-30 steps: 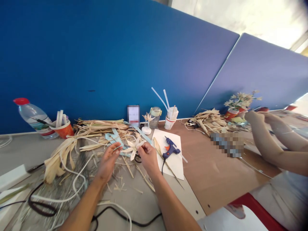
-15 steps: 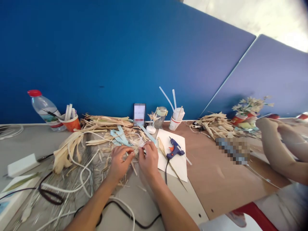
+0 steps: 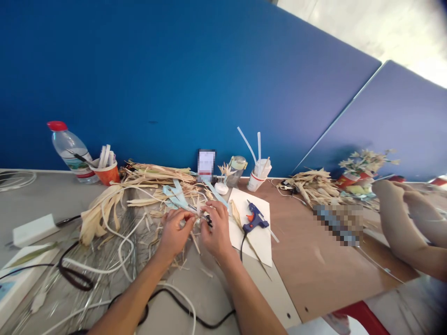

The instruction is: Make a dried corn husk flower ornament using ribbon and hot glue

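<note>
My left hand (image 3: 177, 230) and my right hand (image 3: 215, 229) meet over the middle of the table. The left fingertips pinch a small pale strip of corn husk (image 3: 197, 215). My right fingers are curled around a small dark-handled tool (image 3: 208, 220) close to that strip; its kind is mostly hidden. Just behind the fingers are light-blue ribbons (image 3: 175, 194) and loose husk. To the right, a blue hot glue gun (image 3: 255, 217) lies on a white sheet (image 3: 257, 251), beside a long narrow dried husk leaf (image 3: 238, 214).
Husk piles (image 3: 157, 174) line the blue partition (image 3: 174, 83). Nearby stand a phone (image 3: 206, 164), small husk flower (image 3: 224, 171), cup with glue sticks (image 3: 257, 181), red cup (image 3: 107, 174) and bottle (image 3: 74, 156). White cables (image 3: 120, 246) cross the left side. Another person's arm (image 3: 401, 218) rests at right.
The camera view has shifted slightly. My fingers have moved a little around the husk strip, and more of the dark tool shows in my right hand.
</note>
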{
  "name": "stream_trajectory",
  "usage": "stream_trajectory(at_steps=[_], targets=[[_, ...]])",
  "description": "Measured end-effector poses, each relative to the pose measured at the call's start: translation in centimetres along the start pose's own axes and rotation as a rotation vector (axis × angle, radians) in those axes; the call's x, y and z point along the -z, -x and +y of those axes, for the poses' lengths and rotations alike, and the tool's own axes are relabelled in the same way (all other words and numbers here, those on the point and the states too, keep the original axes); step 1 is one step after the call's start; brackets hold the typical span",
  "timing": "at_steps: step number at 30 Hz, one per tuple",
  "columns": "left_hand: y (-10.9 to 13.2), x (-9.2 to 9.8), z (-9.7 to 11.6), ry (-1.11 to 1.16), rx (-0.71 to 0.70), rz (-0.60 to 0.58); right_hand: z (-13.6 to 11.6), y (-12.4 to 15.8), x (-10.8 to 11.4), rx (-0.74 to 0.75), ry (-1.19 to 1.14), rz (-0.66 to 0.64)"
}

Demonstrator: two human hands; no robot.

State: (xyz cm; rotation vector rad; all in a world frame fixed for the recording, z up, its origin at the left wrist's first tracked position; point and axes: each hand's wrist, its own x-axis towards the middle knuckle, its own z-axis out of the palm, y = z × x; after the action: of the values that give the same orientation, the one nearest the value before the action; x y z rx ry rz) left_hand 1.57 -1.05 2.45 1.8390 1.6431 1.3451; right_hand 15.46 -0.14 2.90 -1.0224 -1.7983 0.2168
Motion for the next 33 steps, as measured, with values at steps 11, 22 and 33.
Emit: stream_trajectory(at_steps=[11, 22, 33], targets=[[-0.2, -0.1, -0.4, 0.130, 0.054, -0.066, 1.0, -0.6, 0.4, -0.353, -0.219, -0.217], [-0.1, -0.4, -0.9, 0.144, 0.062, -0.092, 1.1, -0.8, 0.5, -0.541, -0.441, -0.266], [-0.4, 0.0, -0.2, 0.242, 0.165, -0.162, 1.8, -0.5, 0.0, -0.625, -0.649, -0.311]])
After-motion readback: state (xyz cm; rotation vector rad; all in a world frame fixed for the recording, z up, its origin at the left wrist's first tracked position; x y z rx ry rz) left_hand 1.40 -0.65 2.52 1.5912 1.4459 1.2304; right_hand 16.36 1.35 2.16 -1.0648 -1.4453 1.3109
